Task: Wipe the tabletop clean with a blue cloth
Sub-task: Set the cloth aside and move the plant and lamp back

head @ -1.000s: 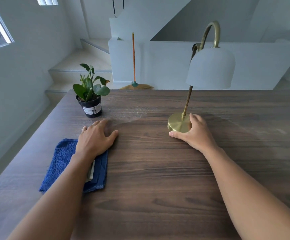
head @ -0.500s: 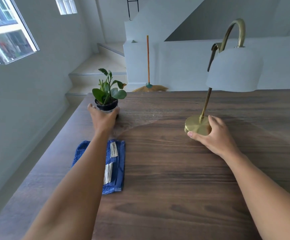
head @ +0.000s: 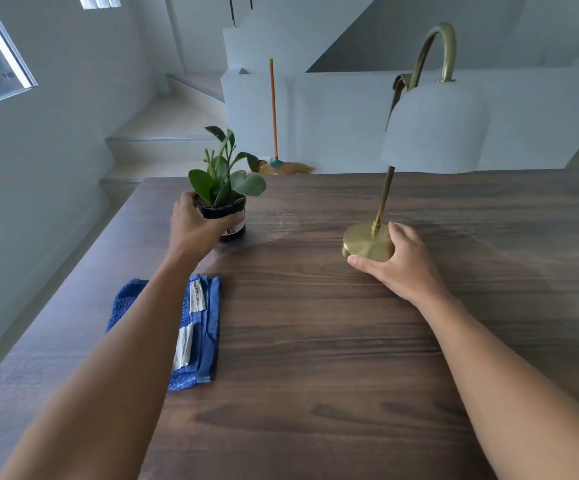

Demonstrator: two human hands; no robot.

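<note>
— While wrapped around the black pot (head: 225,216) of the small green plant, left hand (head: 194,228) grips it from the near side, thumb across the front.
— And the right hand (head: 397,268)?
— Curled over the near edge of the brass lamp base (head: 366,242), fingers on top, thumb low at the front.
— Blue cloth (head: 208,323)?
— Folded flat on the dark wooden tabletop (head: 315,341), left of centre, white labels up, partly hidden under the left forearm, touched by neither hand.
— Behind?
— Broom (head: 274,116) against a white wall.
</note>
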